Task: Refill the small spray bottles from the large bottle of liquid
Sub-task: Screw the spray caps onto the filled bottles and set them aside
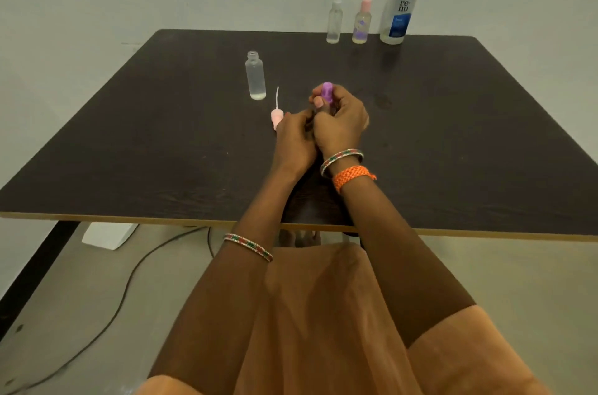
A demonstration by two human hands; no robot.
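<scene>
Near the tabletop (453,136) centre, each hand's grip curls round the light, slippery purple-capped spray bottle (326,93), left hand (296,139) on its body, right hand (339,121) at the cap.

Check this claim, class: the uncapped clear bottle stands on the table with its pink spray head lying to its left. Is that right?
Not quite. The head view shows the pink spray head lying to the right of the uncapped clear bottle, nearer the person; the bottle does stand on the table.
</scene>
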